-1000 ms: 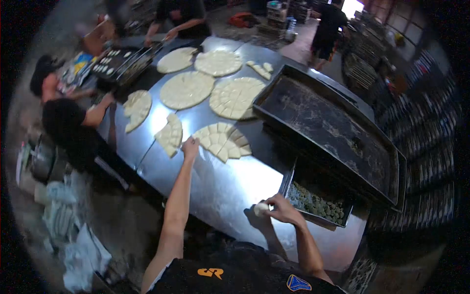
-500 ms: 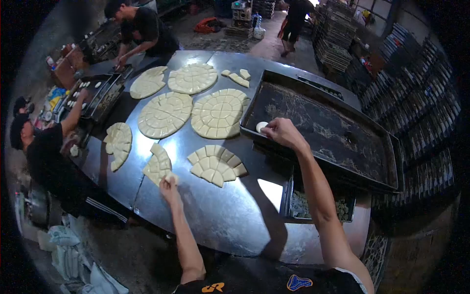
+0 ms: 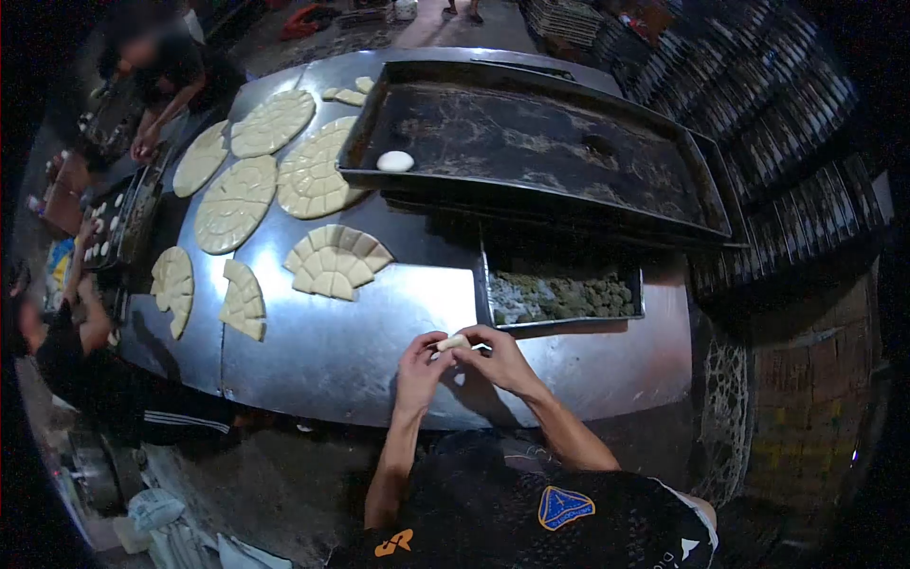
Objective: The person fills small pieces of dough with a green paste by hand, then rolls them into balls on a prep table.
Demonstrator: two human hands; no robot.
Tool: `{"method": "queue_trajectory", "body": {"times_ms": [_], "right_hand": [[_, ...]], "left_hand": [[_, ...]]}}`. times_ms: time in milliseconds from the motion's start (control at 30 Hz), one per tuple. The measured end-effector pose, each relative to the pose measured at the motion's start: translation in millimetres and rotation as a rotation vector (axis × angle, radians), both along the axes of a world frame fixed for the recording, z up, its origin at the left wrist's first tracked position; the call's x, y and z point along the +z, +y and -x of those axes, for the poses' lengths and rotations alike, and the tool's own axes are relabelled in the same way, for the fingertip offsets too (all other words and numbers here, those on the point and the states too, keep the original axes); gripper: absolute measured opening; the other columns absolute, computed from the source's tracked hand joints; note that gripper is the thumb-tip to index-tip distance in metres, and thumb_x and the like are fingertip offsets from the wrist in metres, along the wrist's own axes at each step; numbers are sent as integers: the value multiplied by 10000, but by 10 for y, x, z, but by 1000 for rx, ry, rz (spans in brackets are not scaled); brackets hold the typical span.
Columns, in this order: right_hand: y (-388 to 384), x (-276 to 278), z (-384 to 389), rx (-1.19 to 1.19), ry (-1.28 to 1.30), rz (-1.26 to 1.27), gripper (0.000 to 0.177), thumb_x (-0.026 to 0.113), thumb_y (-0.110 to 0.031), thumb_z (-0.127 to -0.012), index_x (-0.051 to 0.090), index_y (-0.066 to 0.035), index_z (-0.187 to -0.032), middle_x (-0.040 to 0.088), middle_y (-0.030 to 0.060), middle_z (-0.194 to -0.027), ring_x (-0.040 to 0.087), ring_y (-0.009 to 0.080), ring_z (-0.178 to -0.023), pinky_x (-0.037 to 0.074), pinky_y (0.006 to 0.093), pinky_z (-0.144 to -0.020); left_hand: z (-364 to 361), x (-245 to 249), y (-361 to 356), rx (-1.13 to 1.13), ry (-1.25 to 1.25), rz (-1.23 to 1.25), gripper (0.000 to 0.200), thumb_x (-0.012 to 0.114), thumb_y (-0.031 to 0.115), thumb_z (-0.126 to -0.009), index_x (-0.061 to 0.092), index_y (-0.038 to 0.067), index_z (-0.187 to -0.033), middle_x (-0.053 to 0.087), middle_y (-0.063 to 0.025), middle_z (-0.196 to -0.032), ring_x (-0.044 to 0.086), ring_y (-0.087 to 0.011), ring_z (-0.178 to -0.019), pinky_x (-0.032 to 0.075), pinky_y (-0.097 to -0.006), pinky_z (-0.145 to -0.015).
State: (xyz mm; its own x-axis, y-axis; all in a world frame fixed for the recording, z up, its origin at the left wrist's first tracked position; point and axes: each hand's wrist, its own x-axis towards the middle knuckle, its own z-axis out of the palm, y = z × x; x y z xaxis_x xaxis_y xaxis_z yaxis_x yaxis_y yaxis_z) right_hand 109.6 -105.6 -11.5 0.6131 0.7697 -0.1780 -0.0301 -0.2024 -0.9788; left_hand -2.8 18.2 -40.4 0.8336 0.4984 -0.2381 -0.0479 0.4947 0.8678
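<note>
Above the near edge of the metal table, a small piece of dough [image 3: 453,343] is pinched between both hands. My left hand [image 3: 420,368] grips it from the left with closed fingers. From the other side my right hand [image 3: 500,358] holds the same piece with thumb and fingertips. Just beyond the hands is a tray of greenish, lumpy filling [image 3: 561,298]. A smooth white dough ball [image 3: 395,161] rests in the left front corner of a big dark baking tray [image 3: 569,198]. Left of the hands lies a fan of cut dough [image 3: 335,261].
Several flat dough rounds scored into pieces [image 3: 235,204] cover the table's left half, with smaller cut sections [image 3: 244,299] nearer me. Two people work at the left around a tray of dough balls [image 3: 107,228]. Stacked racks of trays [image 3: 796,213] stand at the right.
My right hand has let go of the dough ball in the baking tray and come back. My left hand has brought a dough piece over from the cut section. Both hands now meet on it.
</note>
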Motion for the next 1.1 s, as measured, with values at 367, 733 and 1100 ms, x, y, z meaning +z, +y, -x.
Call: {"method": "queue_trajectory", "body": {"times_ms": [367, 733, 1100], "right_hand": [[-922, 48, -1392, -5, -950, 908, 418, 736, -378, -745, 686, 20, -864, 595, 257, -1053, 456, 392, -1125, 449, 487, -904], [-904, 414, -1234, 37, -486, 317, 382, 811, -364, -667, 719, -3, -752, 638, 184, -894, 610, 269, -871, 492, 387, -761], [-888, 227, -856, -37, -357, -2, 503, 716, -123, -817, 545, -11, -1277, 530, 125, -1230, 548, 206, -1026, 483, 299, -797]], "left_hand": [[77, 2, -332, 6, 133, -19, 322, 685, 219, -881, 619, -20, -1087, 646, -45, -883, 566, -66, -737, 448, -198, -632], [-605, 113, -518, -139, 196, -6, 391, 625, 283, -924, 598, -64, -1103, 644, -81, -934, 608, -104, -813, 492, -200, -684], [-1007, 463, -543, -339, 107, 146, 454, 559, 304, -957, 515, -54, -1232, 612, -93, -1091, 611, -127, -980, 512, -265, -898]]}}
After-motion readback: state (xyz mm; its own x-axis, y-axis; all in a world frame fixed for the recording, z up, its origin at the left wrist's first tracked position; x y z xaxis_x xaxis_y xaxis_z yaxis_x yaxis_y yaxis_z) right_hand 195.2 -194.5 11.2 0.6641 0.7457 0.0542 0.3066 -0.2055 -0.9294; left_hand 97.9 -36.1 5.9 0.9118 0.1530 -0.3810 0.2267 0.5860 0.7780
